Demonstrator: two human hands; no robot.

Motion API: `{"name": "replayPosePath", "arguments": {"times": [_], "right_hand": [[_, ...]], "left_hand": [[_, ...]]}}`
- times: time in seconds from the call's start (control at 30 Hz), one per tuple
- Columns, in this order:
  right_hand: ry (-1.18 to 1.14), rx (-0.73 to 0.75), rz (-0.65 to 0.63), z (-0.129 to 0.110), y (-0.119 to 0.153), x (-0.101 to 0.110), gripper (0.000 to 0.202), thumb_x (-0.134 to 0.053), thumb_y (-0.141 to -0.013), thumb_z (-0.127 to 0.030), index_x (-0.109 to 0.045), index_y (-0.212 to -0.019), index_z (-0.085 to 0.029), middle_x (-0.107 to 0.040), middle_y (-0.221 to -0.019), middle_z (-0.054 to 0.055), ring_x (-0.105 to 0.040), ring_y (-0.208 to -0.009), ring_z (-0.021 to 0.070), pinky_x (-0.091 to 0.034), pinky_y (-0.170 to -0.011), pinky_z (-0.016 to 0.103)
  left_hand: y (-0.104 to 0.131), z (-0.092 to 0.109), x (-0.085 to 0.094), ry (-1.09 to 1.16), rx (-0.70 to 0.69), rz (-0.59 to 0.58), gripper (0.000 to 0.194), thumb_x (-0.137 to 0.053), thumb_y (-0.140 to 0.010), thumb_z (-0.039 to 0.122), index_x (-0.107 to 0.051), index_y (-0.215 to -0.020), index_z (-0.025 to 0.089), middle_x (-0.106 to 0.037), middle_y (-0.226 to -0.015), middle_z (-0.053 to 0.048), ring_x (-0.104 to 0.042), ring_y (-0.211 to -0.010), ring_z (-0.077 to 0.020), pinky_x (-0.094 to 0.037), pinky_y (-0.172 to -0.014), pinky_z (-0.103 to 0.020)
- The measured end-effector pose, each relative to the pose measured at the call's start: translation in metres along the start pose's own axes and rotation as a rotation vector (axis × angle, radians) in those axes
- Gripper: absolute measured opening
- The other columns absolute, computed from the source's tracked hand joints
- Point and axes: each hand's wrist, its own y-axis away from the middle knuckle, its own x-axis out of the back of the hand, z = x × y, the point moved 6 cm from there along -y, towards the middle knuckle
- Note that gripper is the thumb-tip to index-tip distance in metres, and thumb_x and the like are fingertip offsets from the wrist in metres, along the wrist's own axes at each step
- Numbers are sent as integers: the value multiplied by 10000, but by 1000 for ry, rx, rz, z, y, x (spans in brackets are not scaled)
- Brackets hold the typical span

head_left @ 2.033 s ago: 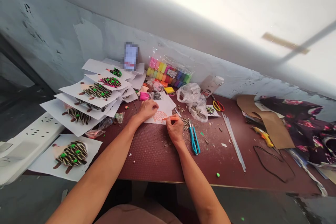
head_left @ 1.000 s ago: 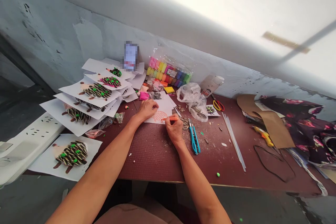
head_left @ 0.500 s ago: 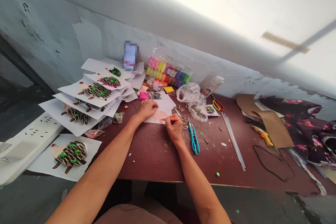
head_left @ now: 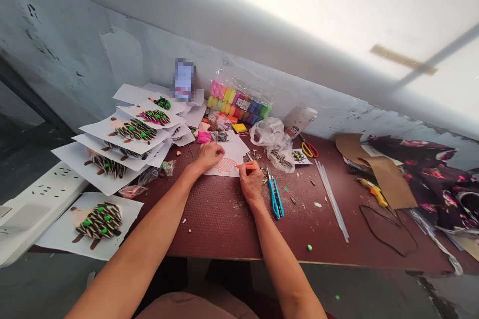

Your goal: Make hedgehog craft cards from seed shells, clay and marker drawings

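An orange marker [head_left: 247,166] is pinched in my right hand [head_left: 251,182], its tip at the right side of an orange drawing [head_left: 227,165] on white paper [head_left: 232,147]. The drawing is a rounded outline filled with a scale-like pattern, with short legs below. My left hand [head_left: 209,156] rests on the paper's left part, holding nothing, its fingers loosely bent and pointing right. Just right of my right hand lie striped sunflower seeds [head_left: 265,176] and a blue-handled cutter [head_left: 276,198]. A pink clay lump [head_left: 204,136] sits behind my left hand.
Finished seed hedgehog pictures [head_left: 136,129] are stacked at the left beside a white power strip [head_left: 41,199]. At the back are a bag of coloured clay [head_left: 239,102], a plastic bag [head_left: 273,134] and a white bottle [head_left: 301,122]. Scissors [head_left: 310,149], glue sticks [head_left: 332,199] and a yellow glue gun [head_left: 376,192] lie right.
My right hand has moved slightly right and up with the marker, from the drawing's lower edge to its right side. My left hand stays on the paper.
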Motion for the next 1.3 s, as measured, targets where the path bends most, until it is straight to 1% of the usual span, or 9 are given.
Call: {"name": "replayPosePath", "arguments": {"times": [0.1,0.23,0.47,0.73,1.0,1.17,1.3], "right_hand": [[23,15,-32,0,0,-3,226,-516,-855,-339,-624,-706,-208,-668,-677,20,-560,-568,152,-432,-603,272],[37,28,-50,0,0,-3,229,-521,-860,-324,-653,-717,-201,-671,-701,23,-576,-604,155,-431,-615,268],[37,2,-8,3,0,-2,227,-529,-855,-346,-603,-687,-213,-650,-656,9,-566,-576,155,-420,-613,275],[44,24,-72,2,1,-5,235,-529,-869,-324,-657,-718,-197,-664,-700,19,-573,-599,153,-415,-619,274],[48,16,-35,3,1,-3,228,-543,-864,-322,-652,-710,-195,-658,-692,17,-584,-596,158,-410,-616,274],[48,8,-43,0,1,-3,223,-536,-855,-328,-615,-687,-206,-651,-658,11,-568,-563,153,-400,-597,271],[34,24,-40,-2,2,-2,224,-527,-858,-326,-603,-681,-212,-661,-667,14,-577,-575,153,-420,-603,268]], "left_hand": [[0,0,0,-6,1,10,215,-593,-799,192,-787,-888,217,-761,-957,-60,-667,-952,-240,-501,-897,-371],[0,0,1,-12,-2,19,214,-593,-792,193,-788,-876,222,-762,-947,-54,-667,-942,-234,-502,-884,-361],[0,1,1,-23,7,3,222,-591,-801,185,-790,-896,212,-764,-963,-64,-671,-953,-240,-498,-882,-363],[0,0,0,-12,-4,6,220,-592,-800,202,-791,-892,218,-766,-957,-60,-672,-955,-239,-503,-888,-362],[0,1,1,-19,9,-6,223,-591,-811,193,-792,-906,212,-764,-977,-66,-674,-974,-249,-497,-897,-368],[0,1,0,-21,5,-4,211,-593,-824,206,-789,-903,210,-766,-969,-68,-677,-960,-249,-495,-873,-364],[0,1,1,-36,-2,-9,218,-590,-828,204,-791,-912,212,-770,-974,-65,-678,-960,-245,-491,-862,-360]]}}
